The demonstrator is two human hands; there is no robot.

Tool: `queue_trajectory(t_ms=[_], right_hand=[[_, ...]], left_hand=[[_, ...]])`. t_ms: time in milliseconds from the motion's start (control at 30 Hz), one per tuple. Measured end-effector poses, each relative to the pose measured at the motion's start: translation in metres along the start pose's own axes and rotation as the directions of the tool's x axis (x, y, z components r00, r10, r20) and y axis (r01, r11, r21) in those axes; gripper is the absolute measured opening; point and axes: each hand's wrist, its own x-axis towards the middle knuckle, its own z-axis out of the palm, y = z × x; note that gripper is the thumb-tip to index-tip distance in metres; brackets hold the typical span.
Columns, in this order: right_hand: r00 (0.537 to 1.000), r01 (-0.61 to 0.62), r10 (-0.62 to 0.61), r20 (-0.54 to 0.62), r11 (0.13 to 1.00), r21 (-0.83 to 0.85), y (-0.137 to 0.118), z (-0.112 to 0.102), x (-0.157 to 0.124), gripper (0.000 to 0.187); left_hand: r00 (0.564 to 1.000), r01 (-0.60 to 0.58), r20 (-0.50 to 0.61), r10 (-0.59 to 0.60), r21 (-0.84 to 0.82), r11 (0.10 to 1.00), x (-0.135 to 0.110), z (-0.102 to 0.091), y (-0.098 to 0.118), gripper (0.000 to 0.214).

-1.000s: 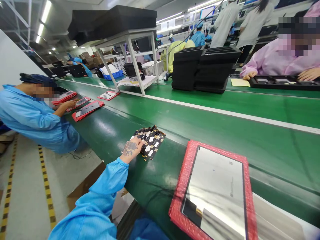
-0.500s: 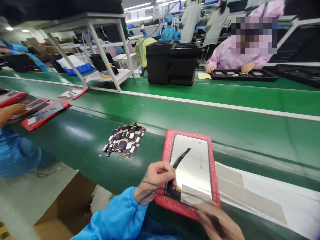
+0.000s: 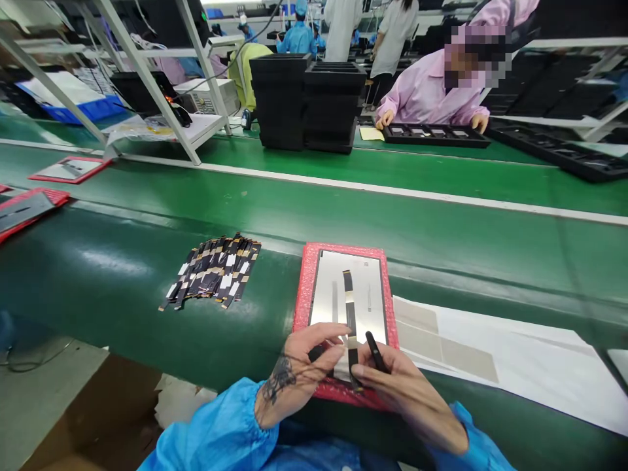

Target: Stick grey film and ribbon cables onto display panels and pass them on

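A display panel [image 3: 321, 281] with a silvery back lies on red bubble wrap [image 3: 301, 307] in front of me. Over it runs a black flex cable [image 3: 349, 297] with tan bands, roughly upright in the view. My left hand [image 3: 307, 360] is closed, thumb and forefinger at the cable's left edge, seemingly pinching it. On the other side, my right hand [image 3: 397, 379] grips a slim black pen-like tool [image 3: 375, 352], its thumb beside the cable's lower end. Fingers cover the panel's lower part. Left of the panel lies a pile of flex cables [image 3: 213, 271].
White sheets [image 3: 530, 353] with grey-beige strips [image 3: 466, 356] lie to the right. Black tray stacks [image 3: 307, 101] stand across the bench, near a person in pink [image 3: 417, 91] handling a black tray [image 3: 434, 134]. A cardboard box [image 3: 93, 405] sits below left.
My view has shifted, so the bench appears further left. The cable is now straighter over the panel, and my right hand has come in beside my left hand at its lower end.
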Motion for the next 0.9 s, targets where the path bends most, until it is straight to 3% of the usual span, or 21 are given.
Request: queue_trajectory(t_ms=[67, 133, 233, 367, 567, 667, 900], right_hand=[[1.000, -0.015, 0.016, 0.024, 1.000, -0.027, -0.002, -0.004, 0.005, 0.038], [0.999, 0.033, -0.033, 0.001, 0.993, -0.115, -0.002, -0.007, 0.010, 0.034], [0.983, 0.165, -0.182, -0.026, 0.934, -0.316, 0.003, -0.007, 0.021, 0.027], [0.957, 0.222, -0.284, -0.050, 0.836, -0.501, 0.018, -0.006, 0.032, 0.028], [0.931, 0.231, -0.350, -0.099, 0.779, -0.582, 0.038, -0.011, 0.025, 0.023], [0.934, 0.240, -0.344, -0.093, 0.801, -0.548, 0.036, -0.007, 0.025, 0.025], [0.964, 0.207, -0.257, -0.065, 0.881, -0.425, 0.026, 0.008, 0.035, 0.027]], left_hand=[[0.984, -0.138, -0.079, 0.159, 0.224, 0.965, -0.009, -0.002, -0.011, 0.020], [0.941, -0.261, -0.082, 0.328, 0.440, 0.859, -0.020, -0.002, -0.025, 0.022], [0.902, -0.306, -0.057, 0.427, 0.615, 0.727, -0.034, 0.001, -0.043, 0.027], [0.896, -0.305, -0.055, 0.441, 0.646, 0.700, -0.039, 0.005, -0.053, 0.028], [0.893, -0.315, -0.060, 0.447, 0.626, 0.713, -0.035, 0.005, -0.054, 0.025], [0.881, -0.317, -0.093, 0.464, 0.613, 0.724, -0.036, 0.004, -0.053, 0.024], [0.871, -0.362, -0.028, 0.490, 0.639, 0.679, -0.035, -0.003, -0.048, 0.023]])
